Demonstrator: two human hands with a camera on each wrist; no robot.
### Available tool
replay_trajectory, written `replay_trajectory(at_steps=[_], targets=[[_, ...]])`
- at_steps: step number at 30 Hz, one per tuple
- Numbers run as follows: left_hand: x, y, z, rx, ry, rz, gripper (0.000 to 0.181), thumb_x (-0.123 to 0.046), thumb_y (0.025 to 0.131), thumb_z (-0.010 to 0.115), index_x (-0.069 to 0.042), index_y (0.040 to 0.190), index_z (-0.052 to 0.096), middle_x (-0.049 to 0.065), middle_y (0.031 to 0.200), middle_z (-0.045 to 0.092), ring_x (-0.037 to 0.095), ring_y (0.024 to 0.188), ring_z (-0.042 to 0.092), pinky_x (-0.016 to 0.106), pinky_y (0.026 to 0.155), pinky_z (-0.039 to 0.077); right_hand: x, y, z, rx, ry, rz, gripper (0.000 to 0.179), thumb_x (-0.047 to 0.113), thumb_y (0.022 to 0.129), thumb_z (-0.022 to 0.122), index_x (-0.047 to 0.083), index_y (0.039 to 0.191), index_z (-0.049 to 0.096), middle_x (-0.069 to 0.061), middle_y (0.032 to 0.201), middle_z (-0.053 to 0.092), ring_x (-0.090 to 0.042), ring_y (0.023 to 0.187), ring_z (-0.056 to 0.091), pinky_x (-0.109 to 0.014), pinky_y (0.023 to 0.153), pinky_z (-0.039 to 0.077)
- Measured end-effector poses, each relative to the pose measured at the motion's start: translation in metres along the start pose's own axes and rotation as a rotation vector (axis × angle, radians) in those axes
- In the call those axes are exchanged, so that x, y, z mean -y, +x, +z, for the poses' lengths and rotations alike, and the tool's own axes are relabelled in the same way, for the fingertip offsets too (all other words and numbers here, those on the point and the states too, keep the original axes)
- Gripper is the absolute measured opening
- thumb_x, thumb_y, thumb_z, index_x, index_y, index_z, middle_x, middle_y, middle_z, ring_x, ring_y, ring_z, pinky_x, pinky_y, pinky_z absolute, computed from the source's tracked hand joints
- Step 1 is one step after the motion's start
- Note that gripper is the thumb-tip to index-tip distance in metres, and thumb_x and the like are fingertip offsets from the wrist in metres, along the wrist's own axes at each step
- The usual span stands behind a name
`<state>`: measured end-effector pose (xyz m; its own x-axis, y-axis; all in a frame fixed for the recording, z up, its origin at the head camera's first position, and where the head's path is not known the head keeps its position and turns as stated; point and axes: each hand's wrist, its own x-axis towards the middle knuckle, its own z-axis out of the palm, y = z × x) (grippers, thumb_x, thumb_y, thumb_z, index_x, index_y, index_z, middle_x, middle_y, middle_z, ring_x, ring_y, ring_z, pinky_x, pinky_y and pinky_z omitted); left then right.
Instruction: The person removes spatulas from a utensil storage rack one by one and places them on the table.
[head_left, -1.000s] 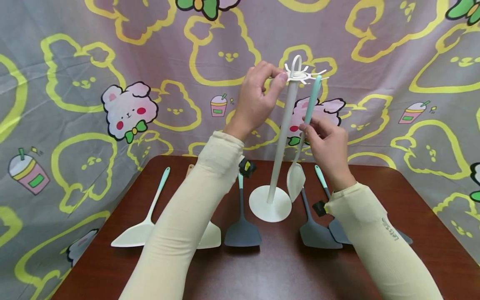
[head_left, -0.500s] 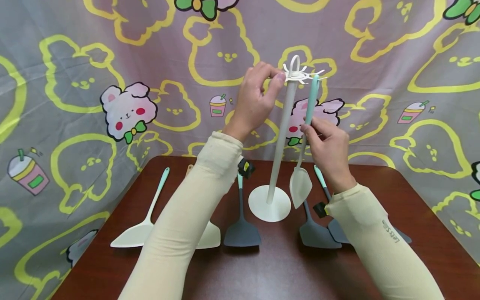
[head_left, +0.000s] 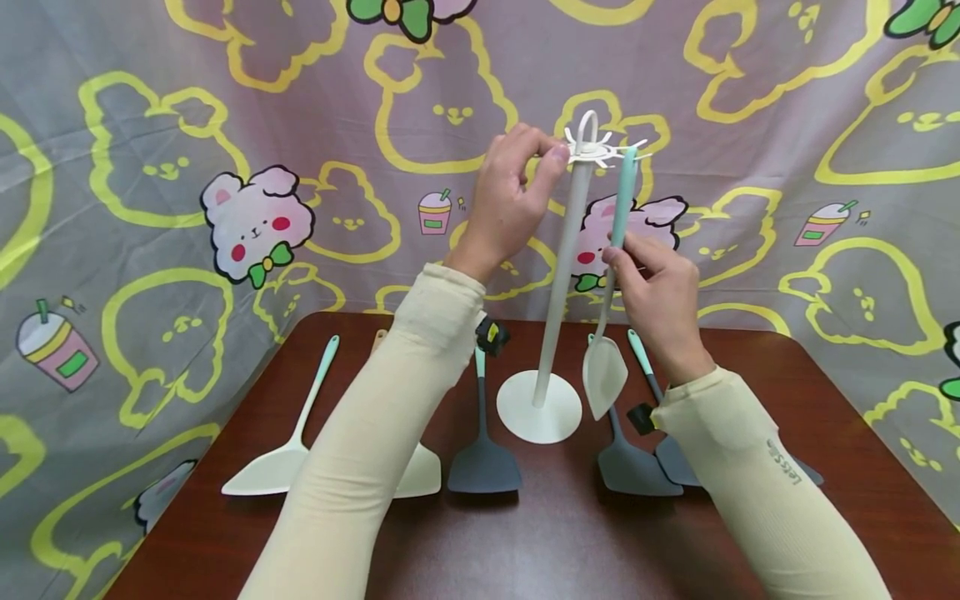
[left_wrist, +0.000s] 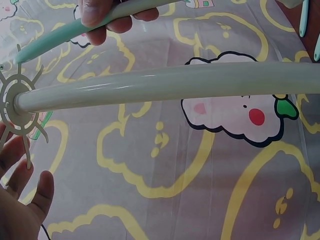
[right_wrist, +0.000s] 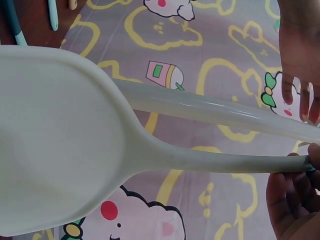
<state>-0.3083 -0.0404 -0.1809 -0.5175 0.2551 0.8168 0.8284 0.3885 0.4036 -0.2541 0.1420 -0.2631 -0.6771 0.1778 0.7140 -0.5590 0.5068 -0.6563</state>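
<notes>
A white utensil stand has a round base and a ring of hooks on top. My left hand holds the ring's left side by its hooks, fingers bent. My right hand pinches a cream cooking spoon midway, where its mint handle begins. The spoon hangs upright, bowl down, right of the pole. Its handle end meets a right-hand hook; whether the hook passes through the handle's hole I cannot tell. In the right wrist view the spoon's rimmed bowl fills the left side.
On the brown table lie a cream turner, another cream one partly behind my left sleeve, and a grey turner. More grey turners lie at right, partly under my right arm. A patterned curtain hangs behind.
The spoon's bowl has turned to face forward and swung slightly right, while its handle end has shifted a little left along the hook. My left hand stays on the ring.
</notes>
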Motion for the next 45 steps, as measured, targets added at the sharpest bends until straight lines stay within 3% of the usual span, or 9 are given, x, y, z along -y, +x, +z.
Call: replay_trajectory(at_steps=[9, 19, 38, 45], targets=[[-0.001, 0.000, 0.001, -0.003, -0.007, 0.005, 0.027, -0.024, 0.100, 0.047, -0.004, 0.099, 0.066, 0.009, 0.106, 0.065, 0.018, 0.099, 0.051, 0.019, 0.083, 0.035, 0.003, 0.001, -0.005, -0.020, 0.006, -0.006, 0.017, 0.017, 0.094, 0.067, 0.009, 0.105, 0.078, 0.025, 0.079, 0.061, 0.004, 0.068, 0.057, -0.010, 0.063, 0.045], [0.000, -0.002, 0.000, -0.002, -0.011, -0.014, 0.027, -0.024, 0.100, 0.046, -0.005, 0.100, 0.066, 0.009, 0.107, 0.065, 0.017, 0.098, 0.050, 0.019, 0.083, 0.035, 0.003, 0.000, -0.008, -0.014, 0.009, -0.011, 0.019, 0.017, 0.095, 0.066, 0.006, 0.106, 0.077, 0.021, 0.081, 0.062, 0.003, 0.068, 0.058, -0.010, 0.064, 0.048], [-0.002, 0.003, 0.002, -0.005, 0.005, -0.008, 0.028, -0.025, 0.100, 0.046, -0.005, 0.100, 0.065, 0.009, 0.104, 0.064, 0.018, 0.097, 0.049, 0.019, 0.083, 0.035, 0.002, 0.000, -0.017, -0.026, 0.056, 0.033, 0.019, 0.016, 0.094, 0.065, 0.004, 0.104, 0.076, 0.017, 0.082, 0.065, -0.002, 0.068, 0.061, -0.011, 0.069, 0.052], [0.000, 0.002, 0.002, -0.027, -0.035, -0.001, 0.027, -0.023, 0.100, 0.048, -0.004, 0.099, 0.067, 0.009, 0.104, 0.066, 0.018, 0.099, 0.051, 0.019, 0.080, 0.036, 0.001, 0.001, -0.027, -0.045, 0.033, 0.057, 0.020, 0.015, 0.093, 0.067, 0.005, 0.107, 0.076, 0.021, 0.080, 0.065, 0.001, 0.067, 0.062, -0.010, 0.067, 0.051]])
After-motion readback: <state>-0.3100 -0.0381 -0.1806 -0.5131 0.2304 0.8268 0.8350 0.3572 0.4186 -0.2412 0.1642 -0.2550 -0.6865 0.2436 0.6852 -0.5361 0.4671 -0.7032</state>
